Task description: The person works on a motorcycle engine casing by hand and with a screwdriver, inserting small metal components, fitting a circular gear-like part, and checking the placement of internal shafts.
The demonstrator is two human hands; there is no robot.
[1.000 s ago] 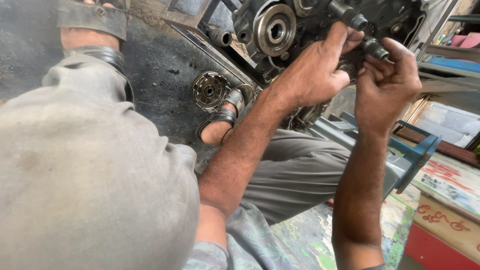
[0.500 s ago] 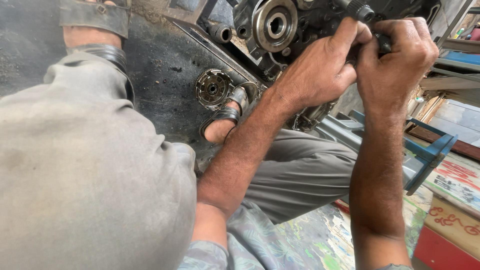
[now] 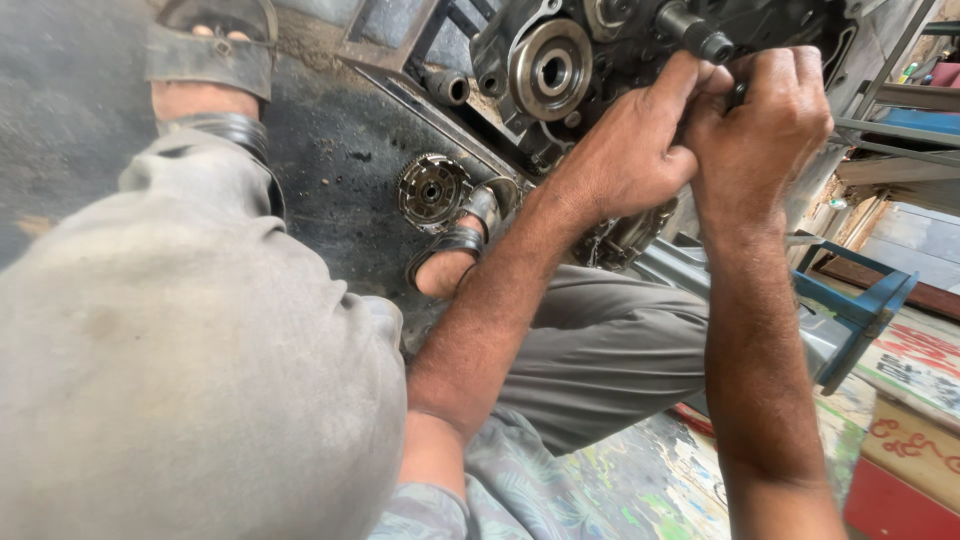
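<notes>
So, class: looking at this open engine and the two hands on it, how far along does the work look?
Done: the engine case is open, its round hub exposed, and a toothed gear lies on the floor.
In hand: left hand and right hand close together around a small dark part by the black shaft.
Left: the gear on the floor is not fitted.

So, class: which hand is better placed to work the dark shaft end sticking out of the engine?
Left, probably. The left hand has fingertips right beside the shaft end on the engine; the right hand is fisted just below it.
</notes>
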